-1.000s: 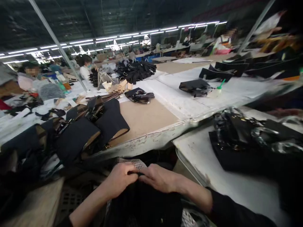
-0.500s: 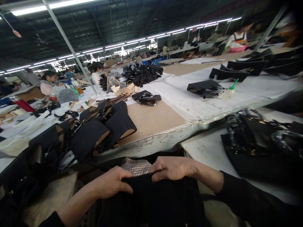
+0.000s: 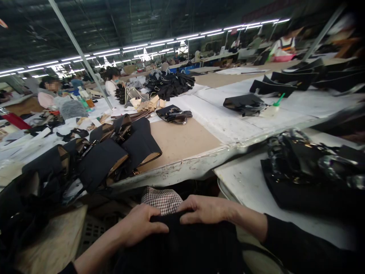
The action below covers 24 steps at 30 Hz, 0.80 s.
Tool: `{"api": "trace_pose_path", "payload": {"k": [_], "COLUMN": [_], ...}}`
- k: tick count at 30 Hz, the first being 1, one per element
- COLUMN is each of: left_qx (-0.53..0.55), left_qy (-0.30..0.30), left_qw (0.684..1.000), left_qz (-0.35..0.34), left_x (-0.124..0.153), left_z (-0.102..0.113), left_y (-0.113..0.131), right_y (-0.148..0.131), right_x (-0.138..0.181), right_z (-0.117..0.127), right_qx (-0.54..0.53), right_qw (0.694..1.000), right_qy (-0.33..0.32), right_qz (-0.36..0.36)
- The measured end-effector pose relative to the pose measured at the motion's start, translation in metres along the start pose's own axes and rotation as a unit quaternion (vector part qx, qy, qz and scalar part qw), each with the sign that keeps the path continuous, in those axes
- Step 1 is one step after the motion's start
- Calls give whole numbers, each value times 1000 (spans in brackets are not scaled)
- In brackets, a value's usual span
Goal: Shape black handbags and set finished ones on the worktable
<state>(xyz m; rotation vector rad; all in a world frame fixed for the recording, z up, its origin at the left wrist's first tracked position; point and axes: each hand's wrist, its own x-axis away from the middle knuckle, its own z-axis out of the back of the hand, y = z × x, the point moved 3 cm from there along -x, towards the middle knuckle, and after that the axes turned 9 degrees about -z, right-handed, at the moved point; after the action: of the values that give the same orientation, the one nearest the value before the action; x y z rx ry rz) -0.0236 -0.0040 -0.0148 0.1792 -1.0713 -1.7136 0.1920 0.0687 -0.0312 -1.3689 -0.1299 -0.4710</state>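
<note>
Head view: a long worktable [image 3: 211,121] spans the scene, with black bags [image 3: 104,163] heaped at its left, on the left hand's side. Nearer than its front edge, low and central, is a black piece [image 3: 196,247], probably fabric; shadow hides its lower part, so its long axis is unclear. Its upper edge runs crosswise between the left hand [image 3: 142,224] and right hand [image 3: 203,209], both equally near, each pinching that edge, thumb on the near side. Just beyond shows checked cloth [image 3: 161,199].

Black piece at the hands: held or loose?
Held: the left hand and right hand both grip the black piece by its upper edge.
</note>
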Motion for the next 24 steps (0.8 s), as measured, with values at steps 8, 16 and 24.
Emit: {"api": "trace_pose_path", "payload": {"k": [8, 16, 24], "left_qx": [1, 25, 37], "left_qy": [-2, -14, -23], "left_qw": [1000, 999, 998], "left_qz": [6, 29, 42], "left_x": [-8, -13, -13], "left_z": [-1, -8, -13], "left_y": [-1, -21, -32], "right_y": [-10, 13, 14], "right_x": [-38, -57, -64], "right_z": [-1, -8, -13], "right_qx": [121, 83, 101], "right_qw": [991, 995, 994], "right_qy": [0, -22, -26], "right_qz": [64, 42, -18]}}
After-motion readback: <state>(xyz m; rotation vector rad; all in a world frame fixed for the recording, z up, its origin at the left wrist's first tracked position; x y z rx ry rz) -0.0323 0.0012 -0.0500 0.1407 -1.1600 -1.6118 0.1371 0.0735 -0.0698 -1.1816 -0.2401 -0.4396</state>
